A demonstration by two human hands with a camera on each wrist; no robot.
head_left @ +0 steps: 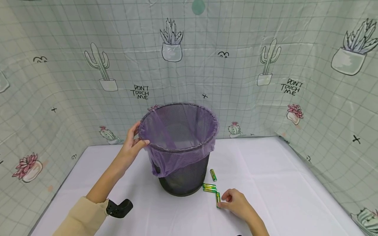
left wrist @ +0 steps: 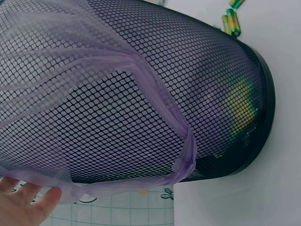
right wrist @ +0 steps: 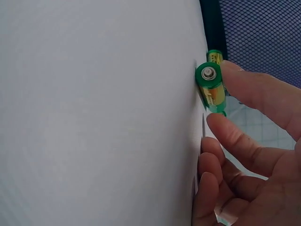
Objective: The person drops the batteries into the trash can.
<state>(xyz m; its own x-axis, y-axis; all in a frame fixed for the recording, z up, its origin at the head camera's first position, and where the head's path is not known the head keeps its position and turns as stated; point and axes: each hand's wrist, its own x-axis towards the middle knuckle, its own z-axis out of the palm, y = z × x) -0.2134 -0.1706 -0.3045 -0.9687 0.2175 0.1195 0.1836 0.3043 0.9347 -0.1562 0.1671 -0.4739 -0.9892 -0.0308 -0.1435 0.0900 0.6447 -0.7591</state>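
Note:
A black mesh wastebasket (head_left: 189, 177) stands upright, lined with a thin purple bag (head_left: 177, 160) folded over its rim. My left hand (head_left: 133, 144) grips the rim at the left, thumb over the edge and fingers outside; its fingertips (left wrist: 52, 195) also show in the left wrist view. Beside the near end of a green-and-yellow battery (head_left: 218, 200) is my right hand (head_left: 237, 205). Its thumb touches the battery in the right wrist view, while the index finger lies a little apart. Another battery (head_left: 213, 175) and a side-by-side pair (head_left: 209, 187) lie close to the basket's base.
Through the mesh, a blurred yellow-green patch (left wrist: 242, 106) shows low in the basket. A white cloth (head_left: 265, 177) covers the table. Patterned cactus-print curtains (head_left: 245, 98) close off the back and both sides. A black strap device (head_left: 119, 208) sits at the left wrist.

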